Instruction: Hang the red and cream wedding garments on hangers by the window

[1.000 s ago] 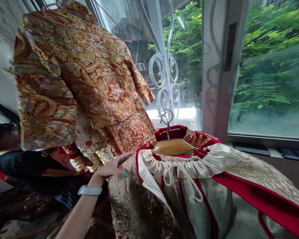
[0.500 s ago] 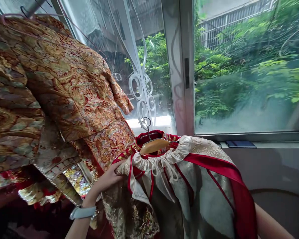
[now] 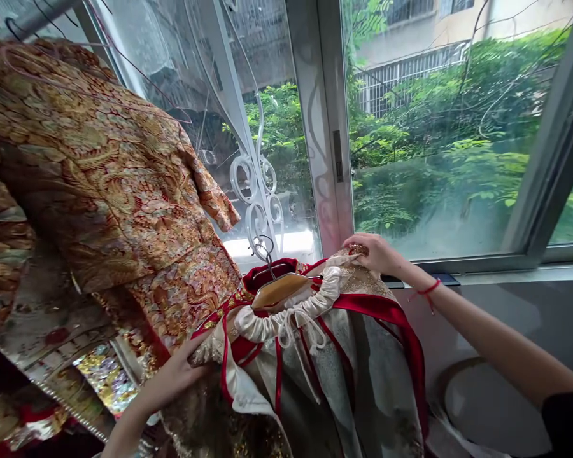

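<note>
An ornate cream cape [image 3: 315, 356] with red trim, gold embroidery and a gathered drawstring collar sits on a wooden hanger [image 3: 277, 291], together with a red embroidered collar behind it. The hanger's metal hook sticks up in front of the window. At the left shoulder of the cape, my left hand [image 3: 184, 372] is closed around the fabric. My right hand [image 3: 375, 253] pinches the edge of the other shoulder, lifting the cloth there slightly. A red string bracelet [image 3: 427, 289] circles my right wrist.
An orange-gold brocade robe [image 3: 124, 178] hangs on the left from a metal rail [image 3: 42, 22]. Below it are more sequined garments [image 3: 109, 375]. A window with a white scrolled grille [image 3: 255, 184] stands ahead. A dark flat object [image 3: 451, 280] lies on the sill.
My right hand has come up from behind the cape's right side and taken hold of its shoulder. My left hand keeps its grip. The view has shifted to the right.
</note>
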The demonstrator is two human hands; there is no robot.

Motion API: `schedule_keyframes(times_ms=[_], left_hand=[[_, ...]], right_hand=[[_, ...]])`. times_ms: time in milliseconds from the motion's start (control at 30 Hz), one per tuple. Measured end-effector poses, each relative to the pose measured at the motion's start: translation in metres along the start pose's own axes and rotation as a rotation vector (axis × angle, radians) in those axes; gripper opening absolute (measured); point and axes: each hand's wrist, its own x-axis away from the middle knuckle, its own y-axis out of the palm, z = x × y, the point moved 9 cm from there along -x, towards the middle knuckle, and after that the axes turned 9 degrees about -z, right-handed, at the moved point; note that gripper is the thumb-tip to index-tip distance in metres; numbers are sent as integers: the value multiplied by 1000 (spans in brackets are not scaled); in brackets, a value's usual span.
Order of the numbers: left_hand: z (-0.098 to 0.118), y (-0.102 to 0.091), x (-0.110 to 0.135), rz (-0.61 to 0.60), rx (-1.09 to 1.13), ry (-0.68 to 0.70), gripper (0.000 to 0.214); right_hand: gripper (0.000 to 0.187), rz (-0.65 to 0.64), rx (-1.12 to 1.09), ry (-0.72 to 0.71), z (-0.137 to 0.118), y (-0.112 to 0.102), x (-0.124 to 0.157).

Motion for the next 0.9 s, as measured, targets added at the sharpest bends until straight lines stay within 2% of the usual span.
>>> schedule_keyframes(times_ms=[100,200,300,367,467,533,600,667,767,833,900], left_hand=[[-3,2,5,4,-2,-13,64],[-6,0,8,33,-29,7,62],[-14,-1,10,54,-54,11,59],[-18,0,10,59,-71,-7,56],[-14,1,10,66,-91,-15,52],[-4,2,12,58,-87,-15,49],[6,5,14,35,-72,-44,50],[14,7,17,19,-60,-86,51],[19,7,22,50,-50,-106,49],[16,4,22,95,-44,-95,45],[10,0,21,130,-24,-82,43]], right_hand=[[28,170,149,33,7,4,43],[22,167,107,153,36,20,82],[24,158,15,219,52,30,99],[26,251,-18,257,50,22,97],[28,414,-103,325,38,-4,75],[30,479,-134,314,27,-28,56],[32,481,-45,223,8,-51,45],[31,410,139,96,-15,-63,53],[28,328,336,-41,-47,-54,101],[28,340,333,-90,-63,-37,139],[28,339,243,-49,-66,-17,160]])
